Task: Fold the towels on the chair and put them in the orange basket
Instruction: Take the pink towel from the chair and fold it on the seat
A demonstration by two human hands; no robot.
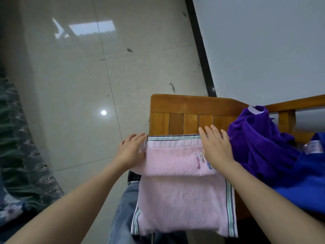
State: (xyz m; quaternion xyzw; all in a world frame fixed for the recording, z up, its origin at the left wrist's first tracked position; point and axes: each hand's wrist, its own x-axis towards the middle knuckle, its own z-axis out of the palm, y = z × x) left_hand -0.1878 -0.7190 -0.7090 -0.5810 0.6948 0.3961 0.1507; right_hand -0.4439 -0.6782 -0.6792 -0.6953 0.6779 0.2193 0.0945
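A pink towel (177, 173) with striped ends lies folded over on the wooden chair (190, 106), its lower part hanging off the front edge. My left hand (131, 150) holds the towel's far left corner, fingers along its edge. My right hand (216, 147) lies flat on the towel's far right corner, fingers straight, partly covering a small embroidered design. A crumpled purple towel (255, 138) sits on the seat to the right, and a blue towel (302, 182) lies beside it. The orange basket is out of view.
Glossy grey floor tiles (79, 85) spread to the left of the chair. A white wall with a black skirting strip (200, 50) runs behind it. A dark patterned cloth (21, 164) lies at the far left. My jeans-clad legs (124, 208) show under the hanging towel.
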